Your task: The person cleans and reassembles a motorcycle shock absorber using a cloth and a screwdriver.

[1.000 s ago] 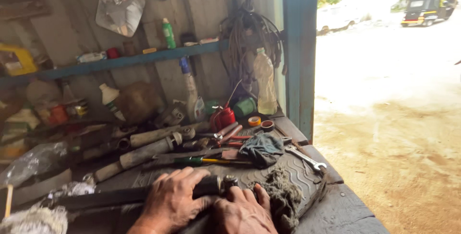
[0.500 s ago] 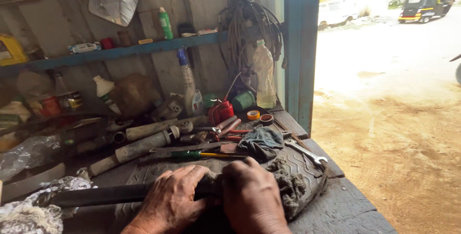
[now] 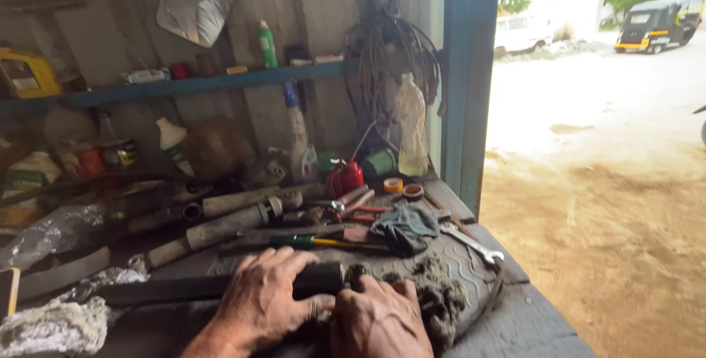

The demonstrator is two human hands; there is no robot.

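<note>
- Workshop bench (image 3: 515,321), dark and greasy, set against a corrugated wall beside a blue door post (image 3: 471,71); sunlit dirt yard outside to the right.
- I see the left hand (image 3: 265,303) lying over a long black tube (image 3: 184,288) that runs flat along the bench's front edge. Fingers are curled over the top of the tube and closed around it, thumb toward the tube's right end.
- Right hand (image 3: 379,321) sits just right of the left, touching it, knuckles up. Fingers bent down at the tube's end; I cannot tell whether they grip the tube or only press on it.
- Dirty grey rag (image 3: 441,299) lies on a ribbed rubber mat (image 3: 471,266), right against the right hand.
- Behind the hands: green-and-yellow-handled screwdriver (image 3: 316,242), blue-grey cloth (image 3: 408,224), open-end spanner (image 3: 474,244) on the mat's far right corner.
- Further back: two grey cylindrical shafts (image 3: 232,222) lying at a slant, red oil can (image 3: 346,178), cloudy plastic bottle (image 3: 412,126) standing upright by the post.
- Blue wall shelf (image 3: 184,86) carries a green bottle (image 3: 268,43) and small items; bundle of cables (image 3: 390,56) hangs at its right end.
- Crumpled plastic and foil (image 3: 51,325) at the near left corner.
</note>
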